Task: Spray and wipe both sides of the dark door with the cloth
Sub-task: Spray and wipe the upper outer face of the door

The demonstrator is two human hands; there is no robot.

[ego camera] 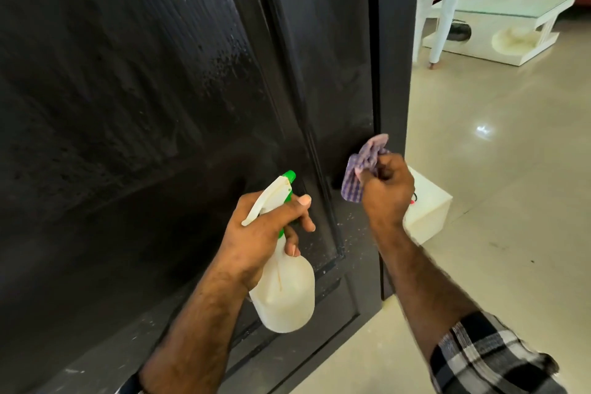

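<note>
Dark door [144, 105] stood ajar, panelled, grained, speckled with droplets; likely stiff, heavy, free to swing. Cloth [364, 166], soft checked purple, bunched in right hand [388, 192] near door's edge. Left hand [265, 233] gripped white plastic spray bottle [284, 291] before lower panel, probably light.

Our left hand [265, 227] was curled round the neck of the spray bottle [284, 291], forearm bare and reaching up from below. Our right hand [387, 189] was raised higher, fingers bunched on the cloth [364, 166], checked sleeve [486, 358] pushed back.
</note>
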